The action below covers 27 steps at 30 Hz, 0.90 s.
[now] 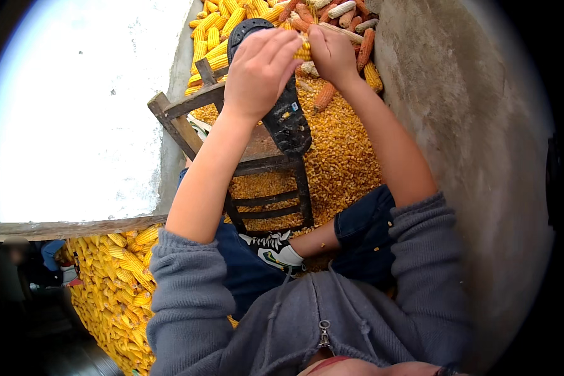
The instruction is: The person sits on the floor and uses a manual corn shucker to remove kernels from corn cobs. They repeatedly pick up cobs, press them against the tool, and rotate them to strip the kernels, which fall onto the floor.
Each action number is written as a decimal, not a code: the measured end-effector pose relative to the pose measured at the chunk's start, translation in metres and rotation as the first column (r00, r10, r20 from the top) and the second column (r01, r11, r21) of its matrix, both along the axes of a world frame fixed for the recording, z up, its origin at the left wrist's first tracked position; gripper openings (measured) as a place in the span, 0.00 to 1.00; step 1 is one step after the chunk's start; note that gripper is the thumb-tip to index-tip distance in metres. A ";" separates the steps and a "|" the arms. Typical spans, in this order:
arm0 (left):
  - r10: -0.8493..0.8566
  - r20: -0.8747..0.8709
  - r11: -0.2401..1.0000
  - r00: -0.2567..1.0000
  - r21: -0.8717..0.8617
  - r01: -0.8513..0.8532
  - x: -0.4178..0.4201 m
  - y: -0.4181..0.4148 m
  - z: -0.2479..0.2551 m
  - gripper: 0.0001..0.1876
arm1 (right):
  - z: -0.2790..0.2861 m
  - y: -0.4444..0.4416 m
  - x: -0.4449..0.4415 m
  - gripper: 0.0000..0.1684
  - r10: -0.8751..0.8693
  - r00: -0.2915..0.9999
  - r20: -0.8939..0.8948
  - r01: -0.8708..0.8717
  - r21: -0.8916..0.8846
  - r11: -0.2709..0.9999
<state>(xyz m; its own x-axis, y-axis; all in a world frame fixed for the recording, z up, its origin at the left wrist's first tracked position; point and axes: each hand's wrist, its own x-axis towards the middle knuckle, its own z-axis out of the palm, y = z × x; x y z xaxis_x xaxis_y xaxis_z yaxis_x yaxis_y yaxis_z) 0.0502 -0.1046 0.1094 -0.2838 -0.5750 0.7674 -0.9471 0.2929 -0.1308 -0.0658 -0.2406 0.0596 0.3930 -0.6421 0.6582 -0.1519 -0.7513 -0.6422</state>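
Note:
My right hand (333, 55) grips one end of an ear of yellow corn (303, 48). At the ear's other end, my left hand (263, 66) lies against it with the fingers bent over it; how firmly it grips cannot be seen. Both hands are over a black rubber shoe sole (286, 117), which slants across a dark wooden stool or small chair (268, 164). Loose corn kernels (343, 145) form a thick heap under and beside the wooden frame.
Whole yellow ears (211, 28) and reddish and white cobs (366, 47) are piled beyond the hands. A concrete wall (451, 103) rises at the right, a pale ledge (84, 117) at the left. More ears (117, 291) lie lower left, near another person (47, 263).

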 end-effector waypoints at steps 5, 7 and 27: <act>0.086 0.221 0.973 0.972 0.193 -0.130 -0.037 0.070 -0.072 0.23 | -0.079 0.062 -0.051 0.17 0.074 0.996 -0.044 -0.071 0.068 0.995; 0.058 0.202 0.947 0.978 0.299 -0.118 -0.046 0.086 -0.082 0.23 | -0.098 0.079 -0.064 0.14 0.051 0.994 -0.097 -0.042 0.091 0.995; 0.024 0.112 0.962 0.993 0.269 -0.053 -0.041 0.073 -0.086 0.20 | -0.107 0.076 -0.061 0.12 -0.092 0.996 -0.009 0.089 -0.170 0.981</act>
